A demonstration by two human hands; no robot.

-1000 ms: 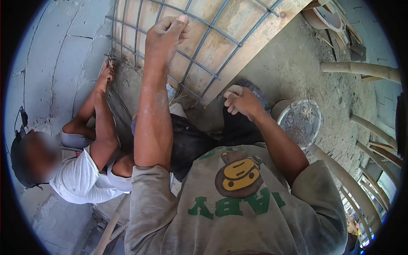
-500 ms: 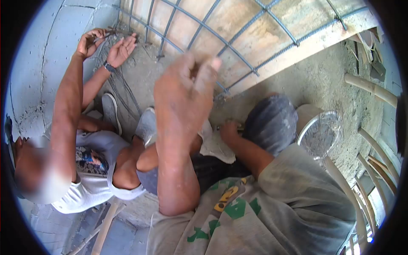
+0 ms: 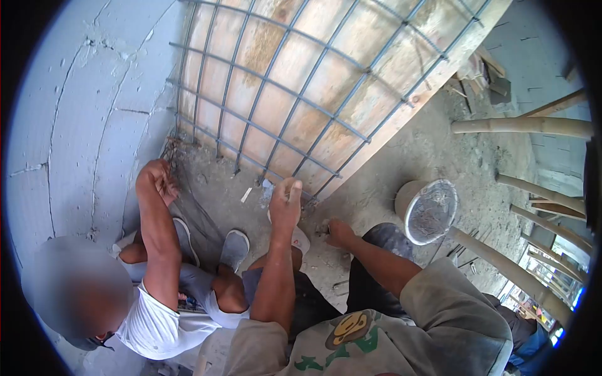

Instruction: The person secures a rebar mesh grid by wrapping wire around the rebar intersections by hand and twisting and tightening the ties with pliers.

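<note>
My left hand (image 3: pixel 285 203) is closed, thumb up, just below the lower edge of the steel bar grid (image 3: pixel 295 94); anything between its fingers is too small to make out. Lower and to the right, my right hand (image 3: pixel 340 234) is closed near the ground beside my knee. A small dark item (image 3: pixel 325 229) shows at its fingertips, not clear enough to name. The grid stands in front of a wooden panel (image 3: pixel 263 47).
A co-worker (image 3: pixel 163 250) crouches at the left, hands by thin dark rods (image 3: pixel 197 216) near the block wall (image 3: pixel 81 125). A bucket (image 3: pixel 431 212) holding tangled wire stands right of my knee. Bamboo poles (image 3: pixel 520 127) line the right side.
My view has shifted, showing more of the grid. My left hand has moved away from the camera to the grid's lower edge. My right hand has gone from beside my knee down near the ground.
</note>
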